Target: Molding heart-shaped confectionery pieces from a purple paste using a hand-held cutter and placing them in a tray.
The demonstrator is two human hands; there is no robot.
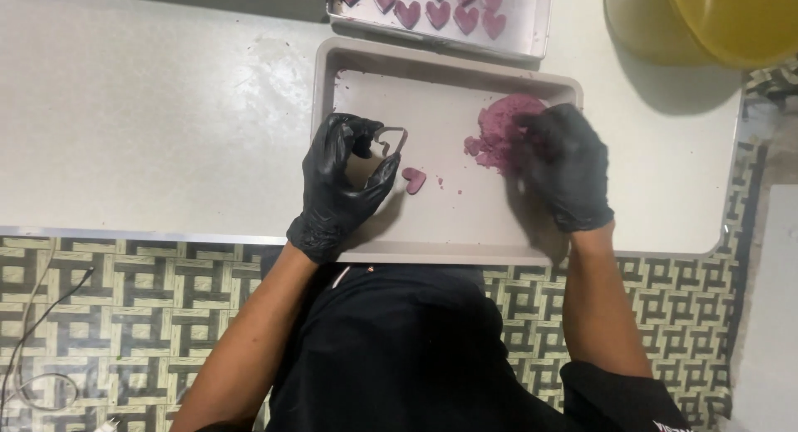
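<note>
Looking down from my head camera, my left hand (342, 183), in a black glove, pinches the small metal heart-shaped cutter (391, 141) between thumb and fingertips, held just above the shallow beige rectangular tray (366, 62) so its open side faces down. Just beside it on the tray floor lies one small purple heart-shaped dough piece (414, 179), apart from the cutter. My right hand (564, 164), also gloved, curls over the lump of purple dough (499, 129) at the tray's right side, fingers pressed into it, though I cannot tell how much it grips. Beyond the tray a silver metal pan (536, 21) holds rows of finished purple hearts, kept apart from the loose dough.
</note>
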